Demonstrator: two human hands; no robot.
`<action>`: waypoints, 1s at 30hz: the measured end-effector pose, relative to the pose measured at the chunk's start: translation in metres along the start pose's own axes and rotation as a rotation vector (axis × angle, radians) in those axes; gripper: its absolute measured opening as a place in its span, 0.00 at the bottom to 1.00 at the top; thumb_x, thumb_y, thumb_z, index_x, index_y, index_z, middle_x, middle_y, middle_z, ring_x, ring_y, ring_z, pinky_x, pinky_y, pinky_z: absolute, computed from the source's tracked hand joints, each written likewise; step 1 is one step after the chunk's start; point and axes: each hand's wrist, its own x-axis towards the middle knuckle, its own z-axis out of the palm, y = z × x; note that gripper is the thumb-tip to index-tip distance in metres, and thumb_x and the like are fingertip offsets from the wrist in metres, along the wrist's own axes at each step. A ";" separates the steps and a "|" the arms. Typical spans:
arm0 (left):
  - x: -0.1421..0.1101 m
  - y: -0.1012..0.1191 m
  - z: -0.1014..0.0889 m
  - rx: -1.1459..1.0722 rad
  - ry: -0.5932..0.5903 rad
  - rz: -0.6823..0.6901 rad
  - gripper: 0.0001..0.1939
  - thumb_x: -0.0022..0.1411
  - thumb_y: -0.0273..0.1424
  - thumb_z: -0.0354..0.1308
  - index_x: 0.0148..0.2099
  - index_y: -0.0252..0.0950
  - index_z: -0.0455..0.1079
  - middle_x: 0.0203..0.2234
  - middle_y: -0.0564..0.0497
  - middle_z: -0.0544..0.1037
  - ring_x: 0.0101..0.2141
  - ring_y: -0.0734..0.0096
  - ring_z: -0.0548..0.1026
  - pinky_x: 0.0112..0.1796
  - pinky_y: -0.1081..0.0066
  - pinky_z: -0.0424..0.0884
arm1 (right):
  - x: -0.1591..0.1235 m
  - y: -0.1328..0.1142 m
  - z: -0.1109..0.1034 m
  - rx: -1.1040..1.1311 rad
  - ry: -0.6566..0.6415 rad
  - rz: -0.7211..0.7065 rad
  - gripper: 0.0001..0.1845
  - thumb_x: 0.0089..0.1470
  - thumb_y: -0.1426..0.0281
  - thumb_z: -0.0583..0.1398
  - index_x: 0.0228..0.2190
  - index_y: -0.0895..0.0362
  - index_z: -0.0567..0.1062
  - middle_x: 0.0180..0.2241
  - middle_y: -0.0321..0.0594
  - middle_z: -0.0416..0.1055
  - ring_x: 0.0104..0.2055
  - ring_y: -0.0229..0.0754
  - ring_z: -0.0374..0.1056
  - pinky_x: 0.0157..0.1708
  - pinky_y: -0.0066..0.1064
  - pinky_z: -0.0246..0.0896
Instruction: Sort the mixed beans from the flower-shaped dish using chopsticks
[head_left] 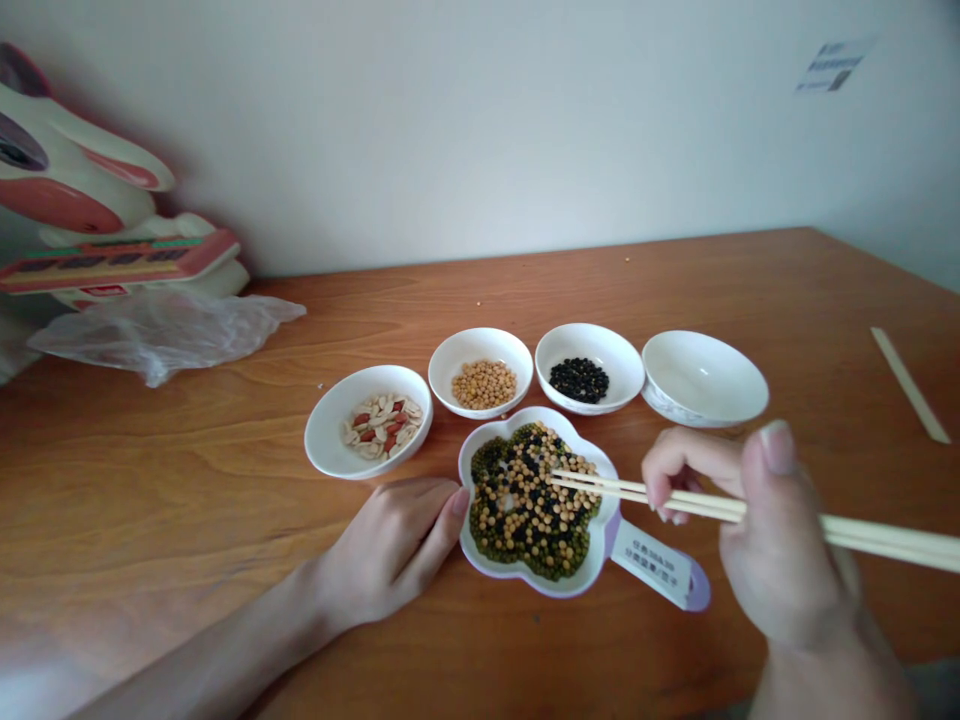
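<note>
The wooden counter (187,480) carries everything. Between the two hands sits a flower-shaped dish (600,560) full of mixed beans. Beyond the hands stand four white bowls in a row, the rightmost bowl (705,378) bare. The left hand (390,550) rests open, fingers touching the dish's rim. The right hand (757,530) grips chopsticks (645,492), tips over the beans.

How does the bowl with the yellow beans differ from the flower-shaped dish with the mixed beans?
The bowl with the yellow beans is round and holds one kind; the flower-shaped dish is lobed, has a labelled handle and holds yellow, green and black beans mixed. The bowl stands untouched; the left hand touches the dish. Both are white.
</note>
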 end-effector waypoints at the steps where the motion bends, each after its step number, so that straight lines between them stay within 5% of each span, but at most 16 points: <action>1: 0.000 0.000 0.000 -0.001 -0.003 0.000 0.19 0.83 0.31 0.43 0.35 0.38 0.62 0.28 0.53 0.72 0.27 0.74 0.67 0.33 0.71 0.65 | 0.001 0.002 0.001 -0.004 -0.007 -0.007 0.44 0.69 0.36 0.41 0.21 0.51 0.75 0.20 0.40 0.67 0.25 0.44 0.63 0.26 0.38 0.56; 11: -0.001 0.002 0.000 0.003 -0.006 0.002 0.19 0.84 0.31 0.42 0.35 0.38 0.62 0.28 0.54 0.72 0.27 0.74 0.67 0.33 0.71 0.65 | 0.003 0.009 0.007 0.031 -0.114 0.025 0.43 0.70 0.37 0.39 0.24 0.52 0.74 0.22 0.38 0.67 0.26 0.43 0.63 0.27 0.36 0.56; 30: -0.001 0.001 0.000 0.001 0.002 0.011 0.19 0.84 0.31 0.42 0.35 0.38 0.61 0.28 0.54 0.71 0.26 0.74 0.67 0.33 0.72 0.64 | 0.004 0.013 0.007 0.030 -0.016 0.032 0.45 0.70 0.36 0.39 0.23 0.51 0.75 0.21 0.38 0.66 0.26 0.43 0.62 0.29 0.37 0.55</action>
